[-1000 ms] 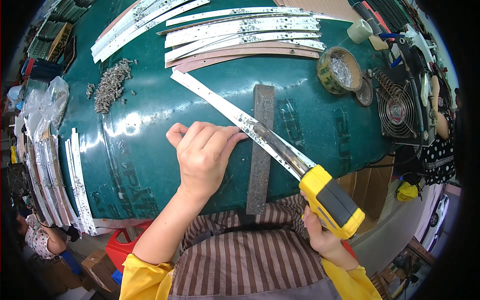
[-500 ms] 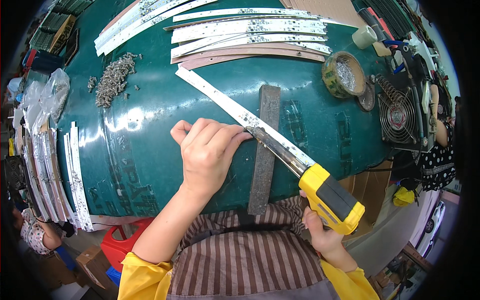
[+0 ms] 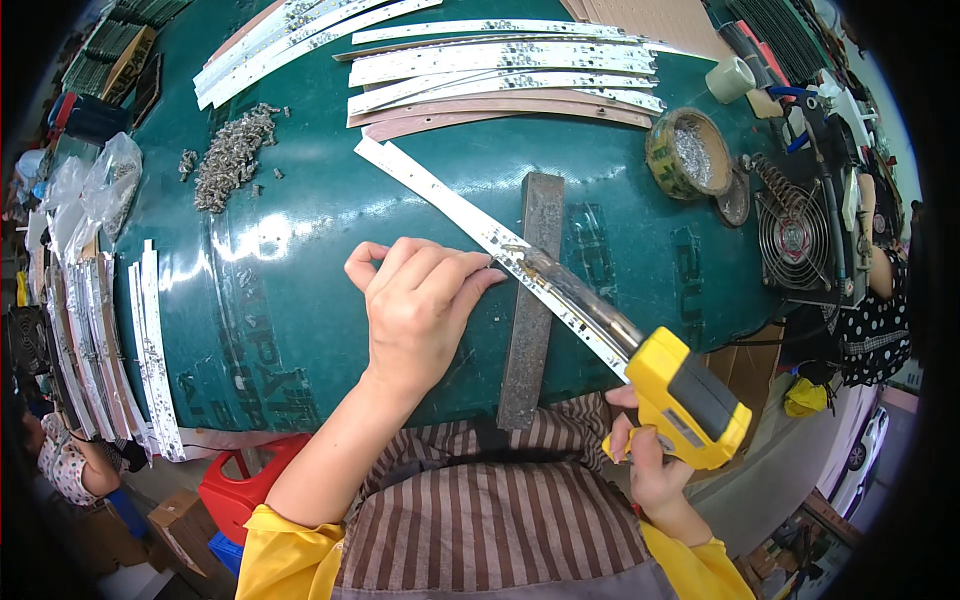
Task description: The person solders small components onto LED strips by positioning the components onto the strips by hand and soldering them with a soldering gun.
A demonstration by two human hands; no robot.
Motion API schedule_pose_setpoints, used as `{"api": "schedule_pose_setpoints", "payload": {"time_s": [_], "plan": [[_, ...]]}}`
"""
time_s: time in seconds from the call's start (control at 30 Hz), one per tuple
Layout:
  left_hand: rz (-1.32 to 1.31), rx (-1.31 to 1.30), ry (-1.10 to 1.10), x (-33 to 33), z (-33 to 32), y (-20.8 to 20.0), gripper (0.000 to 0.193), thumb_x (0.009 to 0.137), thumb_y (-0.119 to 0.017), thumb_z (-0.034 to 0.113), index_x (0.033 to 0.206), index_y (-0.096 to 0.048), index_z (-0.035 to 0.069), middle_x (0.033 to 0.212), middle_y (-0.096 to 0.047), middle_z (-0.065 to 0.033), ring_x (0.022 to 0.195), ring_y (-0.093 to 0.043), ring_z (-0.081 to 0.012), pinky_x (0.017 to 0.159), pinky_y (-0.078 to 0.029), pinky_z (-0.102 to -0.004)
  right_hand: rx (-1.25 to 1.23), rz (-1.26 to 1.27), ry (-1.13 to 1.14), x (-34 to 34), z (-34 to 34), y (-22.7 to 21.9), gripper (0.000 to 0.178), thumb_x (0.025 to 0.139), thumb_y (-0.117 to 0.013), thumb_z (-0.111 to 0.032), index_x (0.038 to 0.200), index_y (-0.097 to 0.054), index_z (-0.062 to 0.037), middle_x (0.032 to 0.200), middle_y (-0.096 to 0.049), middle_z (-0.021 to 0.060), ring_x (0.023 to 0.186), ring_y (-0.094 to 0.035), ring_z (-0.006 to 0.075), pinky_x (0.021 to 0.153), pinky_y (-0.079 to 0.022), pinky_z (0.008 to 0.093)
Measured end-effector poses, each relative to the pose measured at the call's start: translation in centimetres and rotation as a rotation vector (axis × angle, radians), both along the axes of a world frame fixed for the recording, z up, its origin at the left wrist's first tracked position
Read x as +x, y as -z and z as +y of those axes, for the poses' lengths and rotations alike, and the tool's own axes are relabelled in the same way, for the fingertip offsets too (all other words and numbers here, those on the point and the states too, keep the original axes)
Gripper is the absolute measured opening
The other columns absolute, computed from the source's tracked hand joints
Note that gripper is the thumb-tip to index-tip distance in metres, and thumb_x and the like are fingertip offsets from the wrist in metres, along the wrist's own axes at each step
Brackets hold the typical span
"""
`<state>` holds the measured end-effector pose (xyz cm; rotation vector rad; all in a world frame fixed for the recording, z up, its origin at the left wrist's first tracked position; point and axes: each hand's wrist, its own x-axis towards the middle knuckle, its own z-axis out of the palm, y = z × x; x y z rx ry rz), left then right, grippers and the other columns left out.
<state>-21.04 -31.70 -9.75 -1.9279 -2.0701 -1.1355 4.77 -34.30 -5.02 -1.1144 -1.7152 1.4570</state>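
Observation:
A long white circuit board strip (image 3: 440,190) lies diagonally across a dark metal bar (image 3: 530,310) on the green table. My left hand (image 3: 415,310) is closed in a pinch at the strip's near edge; whatever sits between thumb and forefinger is too small to make out. In my right hand (image 3: 655,470) is a yellow and black soldering gun (image 3: 690,400), gripped by its lower part with fingers near the trigger. Its long metal barrel slants over the strip, and the tip is close to my left fingertips.
Stacked board strips (image 3: 500,65) lie at the back, beside a heap of small metal parts (image 3: 235,155). Rightward are a round bowl of silvery bits (image 3: 690,155), a white cup (image 3: 730,80) and a fan (image 3: 790,230). More strips (image 3: 150,350) lie left. Other people sit at both sides.
The soldering gun has shifted right and crossed over the strip, its tip moving slightly right from my left fingertips. My right hand followed it; my left hand has barely moved.

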Motion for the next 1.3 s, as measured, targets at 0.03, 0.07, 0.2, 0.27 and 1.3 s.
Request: {"api": "schedule_pose_setpoints", "payload": {"time_s": [0.03,0.07,0.2,0.27,1.3], "plan": [[-0.004,-0.004,0.005,0.0,0.0,0.0,0.018,0.068,-0.082,0.016,0.080,-0.068,0.014,0.071,-0.061,0.0037,0.072,-0.057,-0.0143,0.079,-0.030,-0.0349,-0.041,0.078,0.034,-0.2,0.0,-0.3,0.041,0.098,-0.051,-0.015,0.133,-0.042,0.0034,0.106,-0.062,0.0205,0.062,-0.054,0.0131,0.054,-0.045,0.0248],[-0.007,-0.009,0.010,0.0,0.0,0.1,0.018,0.068,-0.082,0.016,0.080,-0.068,0.014,0.071,-0.061,0.0036,0.072,-0.057,-0.0144,0.079,-0.030,-0.0351,-0.041,0.077,0.034,-0.1,0.0,-0.2,0.041,0.098,-0.051,-0.015,0.133,-0.042,0.0034,0.106,-0.062,0.0205,0.062,-0.054,0.0131,0.054,-0.045,0.0248],[-0.004,-0.017,0.007,-0.2,-0.2,-0.1,0.018,0.068,-0.081,0.015,0.081,-0.068,0.014,0.072,-0.061,0.0034,0.072,-0.057,-0.0145,0.080,-0.030,-0.0357,-0.006,0.000,-0.007,0.4,0.3,-0.3,0.042,0.097,-0.052,-0.015,0.134,-0.042,0.0023,0.117,-0.059,0.0221,0.063,-0.053,0.0131,0.056,-0.045,0.0241],[-0.026,-0.048,-0.001,-0.2,-0.4,-0.3,0.017,0.069,-0.083,0.015,0.081,-0.071,0.013,0.074,-0.064,0.0033,0.076,-0.059,-0.0141,0.081,-0.030,-0.0326,0.020,0.003,-0.038,0.9,0.6,-0.2,0.041,0.096,-0.054,-0.012,0.133,-0.043,0.0014,0.115,-0.058,0.0195,0.065,-0.053,0.0126,0.058,-0.045,0.0230],[0.345,-0.118,-0.466,-14.7,0.4,-0.6,0.013,0.082,-0.072,0.020,0.088,-0.074,0.009,0.085,-0.067,-0.0044,0.088,-0.059,-0.0223,0.084,-0.034,-0.0383,-0.044,-0.243,0.111,-0.5,-0.7,0.3,0.031,0.076,-0.074,0.008,0.102,-0.063,-0.0047,0.116,-0.046,0.0040,0.099,-0.054,0.0135,0.085,-0.044,0.0282]]}}
